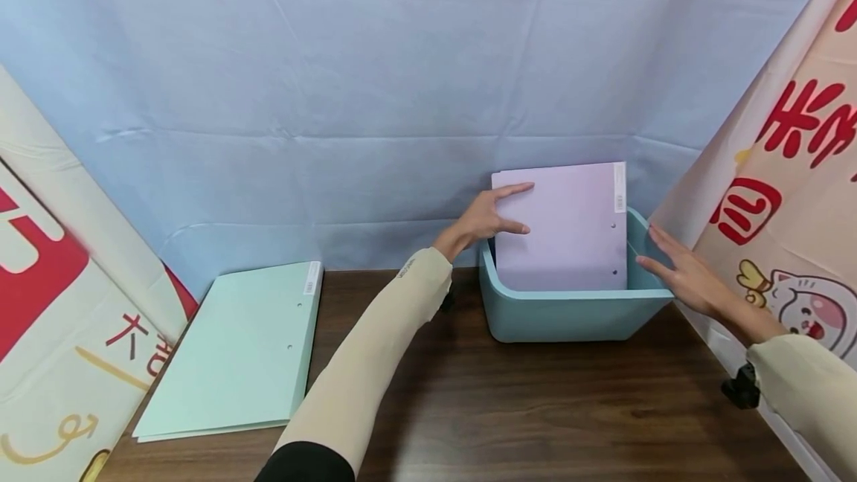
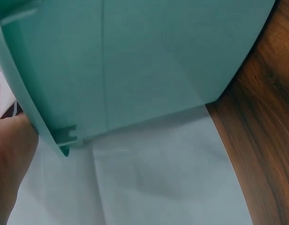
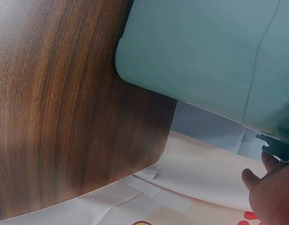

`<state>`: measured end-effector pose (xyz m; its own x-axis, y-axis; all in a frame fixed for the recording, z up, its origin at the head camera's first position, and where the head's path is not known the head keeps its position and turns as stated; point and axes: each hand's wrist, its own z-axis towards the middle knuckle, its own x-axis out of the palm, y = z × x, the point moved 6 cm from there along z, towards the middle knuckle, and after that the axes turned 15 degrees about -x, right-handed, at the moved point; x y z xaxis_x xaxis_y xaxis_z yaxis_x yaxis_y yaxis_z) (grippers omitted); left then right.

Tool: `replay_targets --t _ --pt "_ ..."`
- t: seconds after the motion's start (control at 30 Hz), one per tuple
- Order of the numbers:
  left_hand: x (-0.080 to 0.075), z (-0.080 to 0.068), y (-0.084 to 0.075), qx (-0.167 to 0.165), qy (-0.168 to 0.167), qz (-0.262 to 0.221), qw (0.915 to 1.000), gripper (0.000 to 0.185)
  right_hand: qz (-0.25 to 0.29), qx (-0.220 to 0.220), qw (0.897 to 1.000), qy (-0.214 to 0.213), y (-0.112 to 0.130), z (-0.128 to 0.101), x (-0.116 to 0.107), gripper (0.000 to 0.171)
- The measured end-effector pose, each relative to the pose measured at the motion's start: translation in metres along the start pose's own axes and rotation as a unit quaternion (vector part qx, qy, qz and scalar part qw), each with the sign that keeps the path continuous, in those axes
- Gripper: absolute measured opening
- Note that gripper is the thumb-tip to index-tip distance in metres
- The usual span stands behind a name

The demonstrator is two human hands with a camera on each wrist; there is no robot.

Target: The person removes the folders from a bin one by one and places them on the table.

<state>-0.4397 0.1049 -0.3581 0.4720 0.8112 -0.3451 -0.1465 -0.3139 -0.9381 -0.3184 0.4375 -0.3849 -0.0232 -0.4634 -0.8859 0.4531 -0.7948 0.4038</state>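
Observation:
A lilac folder stands upright inside a teal plastic bin at the back right of the wooden table. My left hand lies against the folder's left edge, with two straight digits spread on its front face. My right hand is held flat with straight fingers, touching the bin's right rim. The left wrist view shows the bin's outer wall and part of the left hand. In the right wrist view the bin fills the top, with the right hand's fingertips just below its rim.
A mint-green folder lies flat on the table's left side. A pale blue cloth hangs behind. Printed banners close in on the left and right. A black clip sits at the table's right edge.

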Motion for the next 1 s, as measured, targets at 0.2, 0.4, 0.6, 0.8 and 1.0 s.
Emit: replay_targets --t 0.2,0.4,0.6,0.8,1.0 --pt "0.006 -0.003 -0.005 0.021 -0.002 0.012 0.9997 0.083 0.002 0.000 1.000 0.000 0.000 0.001 0.000 0.084" --pt "0.008 -0.005 -0.003 0.014 -0.030 0.001 0.9995 0.083 0.002 0.007 1.000 0.007 0.000 0.000 0.001 0.084" --pt "0.009 -0.011 -0.006 0.020 -0.066 -0.014 0.9975 0.084 0.000 0.007 1.000 0.006 0.001 0.000 0.001 0.085" --pt "0.010 -0.016 -0.006 0.019 -0.079 -0.027 0.9963 0.084 -0.003 0.007 1.000 0.001 0.001 -0.001 0.002 0.085" --pt "0.010 -0.020 -0.007 0.031 -0.075 -0.046 0.9956 0.085 0.001 0.002 1.000 0.002 0.001 -0.001 0.002 0.084"
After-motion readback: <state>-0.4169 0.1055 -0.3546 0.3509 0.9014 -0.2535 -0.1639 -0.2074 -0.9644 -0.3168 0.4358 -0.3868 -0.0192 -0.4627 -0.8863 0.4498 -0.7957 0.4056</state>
